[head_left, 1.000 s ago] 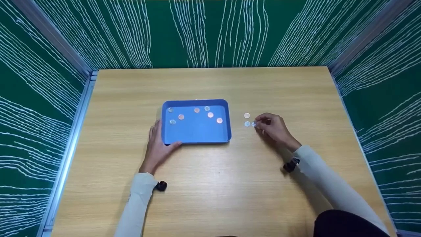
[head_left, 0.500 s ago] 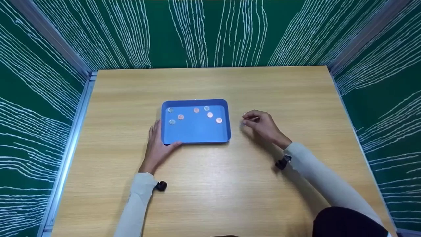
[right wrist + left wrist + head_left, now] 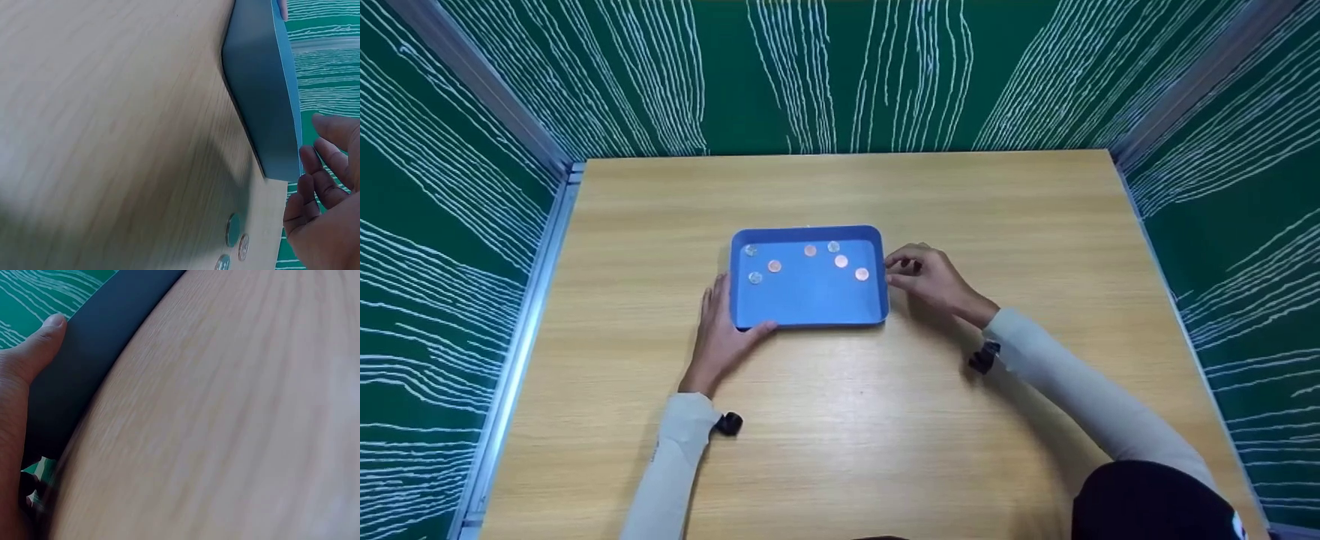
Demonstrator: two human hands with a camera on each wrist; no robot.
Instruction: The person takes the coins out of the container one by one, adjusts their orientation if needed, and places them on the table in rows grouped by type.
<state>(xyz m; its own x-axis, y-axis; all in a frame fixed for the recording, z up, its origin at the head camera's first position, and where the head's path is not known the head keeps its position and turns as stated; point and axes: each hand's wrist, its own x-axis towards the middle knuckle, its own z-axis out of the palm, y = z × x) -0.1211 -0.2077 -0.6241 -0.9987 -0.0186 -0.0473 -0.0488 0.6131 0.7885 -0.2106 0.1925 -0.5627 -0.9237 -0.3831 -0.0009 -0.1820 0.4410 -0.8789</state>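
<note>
A shallow blue tray (image 3: 810, 300) sits on the wooden table, with several silver and copper coins (image 3: 841, 261) spread inside. My left hand (image 3: 720, 330) holds its near left corner, the thumb along the front wall and the fingers on the left side. At the tray's right wall is my right hand (image 3: 928, 277), fingertips right at the rim and fingers loosely bent. Nothing shows between those fingers in the right wrist view. Three coins (image 3: 233, 229) lie on the table below this hand, hidden behind it in the head view.
The wooden table (image 3: 840, 450) is bounded at the back and sides by green panels (image 3: 1020, 75) with white wavy lines. Metal framing runs along the left edge. A dark wrist camera (image 3: 727, 424) is worn on each sleeve.
My right hand has moved left from the coins on the table to the tray's right wall. Those coins stay on the table. The left hand and tray have not visibly moved.
</note>
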